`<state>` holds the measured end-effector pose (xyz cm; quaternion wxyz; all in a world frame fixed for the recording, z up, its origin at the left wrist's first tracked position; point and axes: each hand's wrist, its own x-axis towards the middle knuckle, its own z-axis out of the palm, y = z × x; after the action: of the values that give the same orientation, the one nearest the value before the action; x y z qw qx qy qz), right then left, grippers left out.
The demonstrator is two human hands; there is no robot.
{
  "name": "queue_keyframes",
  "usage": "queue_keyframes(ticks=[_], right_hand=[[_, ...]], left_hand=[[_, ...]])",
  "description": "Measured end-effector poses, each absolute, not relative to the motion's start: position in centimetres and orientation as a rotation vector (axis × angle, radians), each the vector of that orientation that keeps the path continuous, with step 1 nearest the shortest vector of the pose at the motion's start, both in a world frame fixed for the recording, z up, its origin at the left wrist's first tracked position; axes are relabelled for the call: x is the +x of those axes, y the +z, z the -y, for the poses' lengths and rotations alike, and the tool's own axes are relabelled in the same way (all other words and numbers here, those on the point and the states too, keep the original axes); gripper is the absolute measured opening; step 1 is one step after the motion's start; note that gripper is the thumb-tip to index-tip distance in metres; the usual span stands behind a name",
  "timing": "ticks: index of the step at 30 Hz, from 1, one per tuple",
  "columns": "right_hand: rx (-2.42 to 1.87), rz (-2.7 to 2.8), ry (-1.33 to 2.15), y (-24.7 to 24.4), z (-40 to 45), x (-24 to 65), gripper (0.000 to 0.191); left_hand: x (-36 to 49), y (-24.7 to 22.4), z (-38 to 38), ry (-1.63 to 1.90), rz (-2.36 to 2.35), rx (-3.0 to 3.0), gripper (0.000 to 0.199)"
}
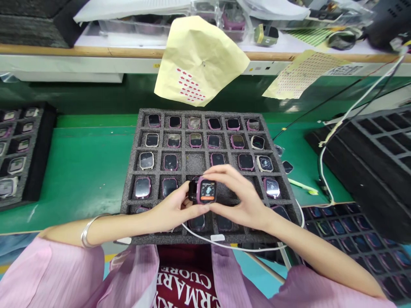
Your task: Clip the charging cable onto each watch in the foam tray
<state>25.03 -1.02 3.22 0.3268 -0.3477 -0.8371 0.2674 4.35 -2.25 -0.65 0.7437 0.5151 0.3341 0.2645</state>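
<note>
Over a grey foam tray of square watch faces, my right hand pinches a purple-framed watch between thumb and fingers. Its screen is lit, with an orange bar at the bottom. My left hand is closed round a small black piece that sits against the watch's left side; the left thumb reaches to the watch's lower edge. A white cable loops from below my left hand across the tray's front. One tray compartment behind the watch holds no watch face.
Another watch tray lies at the left. Stacked black foam trays stand at the right, with more watch faces below. A green pen-like tool lies beside the central tray. Yellow sheets hang from the shelf.
</note>
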Motion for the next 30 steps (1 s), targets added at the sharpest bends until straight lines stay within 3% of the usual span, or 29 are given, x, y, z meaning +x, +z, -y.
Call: queue_keyframes(ticks=[8,14,19,25,30], right_hand=[[-1.251,2.522,0.454,2.6,0.9,29.3,0.044],[-1.232,2.663,0.272,4.3,0.3,24.7,0.027],[-1.349,2.856,0.046,2.8,-0.3,21.5,0.035],[-1.261,2.531,0.504,3.9,-0.5,23.0,0.028],[-0.978,2.385,0.703,4.8,0.1,21.7,0.037]], left_hand=[[1.0,0.5,1.9,0.424,-0.8,1.0,0.029],[0.9,0.4,1.9,0.455,-0.785,1.016,0.029],[0.7,0.2,2.2,0.44,-0.786,1.019,0.03],[0.5,-0.1,2.0,0.466,-0.746,0.971,0.033],[0.7,-0.3,2.1,0.497,-0.741,1.013,0.045]])
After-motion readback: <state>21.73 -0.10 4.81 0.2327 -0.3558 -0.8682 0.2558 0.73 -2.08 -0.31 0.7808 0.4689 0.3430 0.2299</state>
